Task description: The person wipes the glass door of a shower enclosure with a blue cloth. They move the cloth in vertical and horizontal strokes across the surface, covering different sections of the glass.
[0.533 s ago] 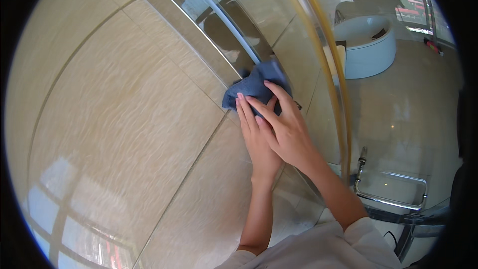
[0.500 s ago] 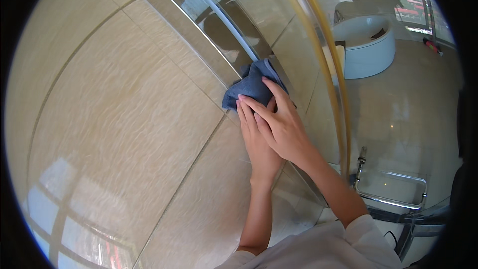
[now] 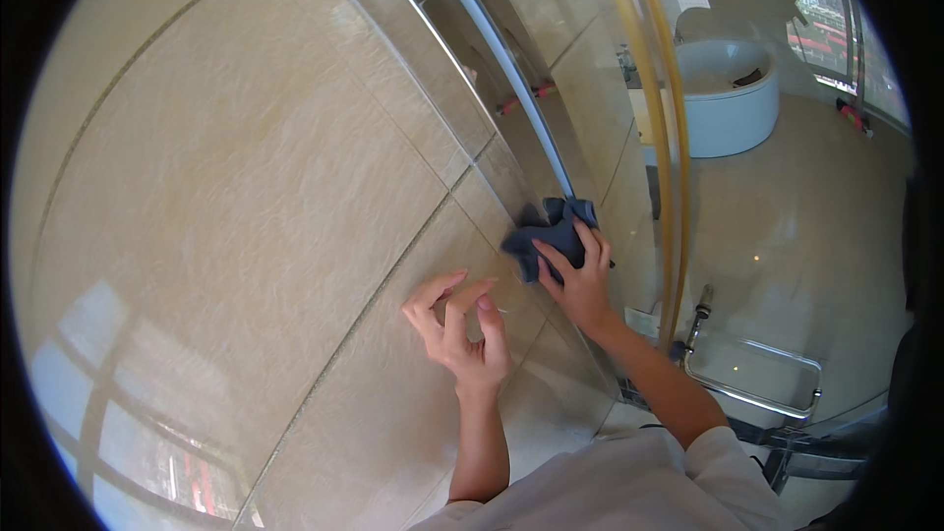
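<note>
A dark blue cloth [image 3: 553,238] is bunched against the metal frame that runs along the tiled wall. My right hand [image 3: 584,287] grips the cloth, its fingertips pressing it onto the frame. To the left of it, my left hand [image 3: 458,330] hangs in front of the beige wall tiles [image 3: 275,167], fingers curled but apart, with nothing in them. The metal frame [image 3: 438,39] and a pale blue strip [image 3: 511,74] beside it slope down from the upper middle to the cloth.
Glass edges with yellowish strips [image 3: 673,128] stand to the right of the frame. Beyond them are a white rounded bathtub [image 3: 733,126] and a red and black object [image 3: 854,116] on the floor. A chrome bar handle [image 3: 752,395] juts out at the lower right.
The cloth and my right hand have moved down along the frame. My left hand has come off the right hand and shifted left and down. The view has also shifted slightly.
</note>
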The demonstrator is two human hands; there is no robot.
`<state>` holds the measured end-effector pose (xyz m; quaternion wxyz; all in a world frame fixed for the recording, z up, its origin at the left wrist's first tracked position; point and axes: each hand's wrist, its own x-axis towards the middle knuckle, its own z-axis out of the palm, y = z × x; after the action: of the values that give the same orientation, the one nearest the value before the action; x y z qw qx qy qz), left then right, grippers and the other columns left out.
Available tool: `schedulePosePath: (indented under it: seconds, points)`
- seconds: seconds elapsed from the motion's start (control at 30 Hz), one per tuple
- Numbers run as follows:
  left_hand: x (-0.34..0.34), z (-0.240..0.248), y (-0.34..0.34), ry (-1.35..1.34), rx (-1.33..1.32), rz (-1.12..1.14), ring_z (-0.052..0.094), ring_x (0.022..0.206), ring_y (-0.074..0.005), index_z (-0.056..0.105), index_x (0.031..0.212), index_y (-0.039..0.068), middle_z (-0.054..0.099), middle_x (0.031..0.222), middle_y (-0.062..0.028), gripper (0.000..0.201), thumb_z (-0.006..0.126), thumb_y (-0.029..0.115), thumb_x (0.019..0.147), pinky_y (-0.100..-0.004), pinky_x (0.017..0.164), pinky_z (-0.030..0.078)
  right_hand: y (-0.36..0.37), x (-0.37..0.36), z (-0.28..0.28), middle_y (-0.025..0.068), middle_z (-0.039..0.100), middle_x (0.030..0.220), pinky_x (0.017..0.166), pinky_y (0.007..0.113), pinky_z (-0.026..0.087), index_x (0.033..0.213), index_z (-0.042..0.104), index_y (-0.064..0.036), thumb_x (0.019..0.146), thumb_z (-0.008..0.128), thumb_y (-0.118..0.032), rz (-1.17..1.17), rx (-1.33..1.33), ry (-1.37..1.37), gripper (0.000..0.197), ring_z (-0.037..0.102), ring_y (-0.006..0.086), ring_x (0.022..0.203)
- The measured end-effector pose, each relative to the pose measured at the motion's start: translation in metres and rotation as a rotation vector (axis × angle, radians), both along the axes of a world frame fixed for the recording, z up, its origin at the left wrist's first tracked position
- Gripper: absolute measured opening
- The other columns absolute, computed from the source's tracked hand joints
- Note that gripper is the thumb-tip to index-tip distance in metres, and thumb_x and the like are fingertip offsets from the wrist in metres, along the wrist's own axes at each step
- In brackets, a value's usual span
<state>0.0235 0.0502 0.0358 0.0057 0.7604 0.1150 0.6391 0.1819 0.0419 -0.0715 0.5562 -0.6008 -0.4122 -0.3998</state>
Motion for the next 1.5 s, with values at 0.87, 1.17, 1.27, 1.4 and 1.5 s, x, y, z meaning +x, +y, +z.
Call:
schedulePosePath:
  seconds: [0.87, 1.17, 1.27, 1.4, 1.5]
  points:
    - [-0.024, -0.025, 0.018, 0.198, 0.022, -0.103, 0.059, 0.074, -0.0236, 0.070, 0.089, 0.005, 0.068, 0.084, -0.0055, 0.017, 0.066, -0.001, 0.075, -0.0348, 0.069, 0.045, 0.015, -0.011, 0.130, 0.0171, 0.048, 0.115, 0.089, 0.041, 0.046, 0.105, 0.071, -0.0141, 0.077, 0.078, -0.003, 0.103, 0.156, -0.086, 0.032, 0.050, 0.0365, 0.104]
    - [-0.023, -0.021, 0.015, 0.103, -0.120, -0.324, 0.061, 0.071, -0.0258, 0.071, 0.089, 0.002, 0.069, 0.081, -0.0090, 0.017, 0.064, -0.006, 0.076, -0.0342, 0.065, 0.049, 0.010, -0.007, -0.016, 0.0196, 0.045, 0.103, 0.077, 0.046, 0.042, 0.105, 0.062, -0.0141, 0.071, 0.082, -0.007, -0.072, 0.002, 0.015, 0.041, 0.047, 0.0353, 0.092]
    - [-0.021, -0.013, 0.014, 0.105, -0.126, -0.382, 0.062, 0.071, -0.0255, 0.071, 0.089, 0.001, 0.068, 0.079, -0.0091, 0.017, 0.064, -0.006, 0.075, -0.0342, 0.065, 0.049, -0.002, -0.004, -0.067, 0.0200, 0.044, 0.105, 0.077, 0.043, 0.043, 0.107, 0.060, -0.0103, 0.076, 0.079, -0.002, -0.053, -0.108, 0.012, 0.036, 0.047, 0.0334, 0.090]
    - [-0.037, -0.016, 0.015, 0.131, -0.106, -0.334, 0.061, 0.070, -0.0250, 0.071, 0.088, 0.001, 0.068, 0.078, -0.0089, 0.017, 0.064, -0.007, 0.074, -0.0339, 0.065, 0.049, 0.020, -0.008, 0.064, 0.0177, 0.044, 0.107, 0.074, 0.039, 0.046, 0.108, 0.059, -0.0078, 0.083, 0.072, 0.005, 0.157, 0.053, -0.059, 0.032, 0.049, 0.0297, 0.087]
    - [-0.026, -0.018, 0.019, 0.133, -0.118, -0.324, 0.061, 0.068, -0.0229, 0.070, 0.085, 0.001, 0.068, 0.075, -0.0088, 0.014, 0.060, -0.006, 0.078, -0.0321, 0.064, 0.048, 0.037, 0.017, 0.138, 0.0149, 0.047, 0.101, 0.069, 0.037, 0.042, 0.111, 0.056, -0.0102, 0.080, 0.076, 0.001, 0.097, 0.338, -0.254, 0.038, 0.048, 0.0283, 0.086]
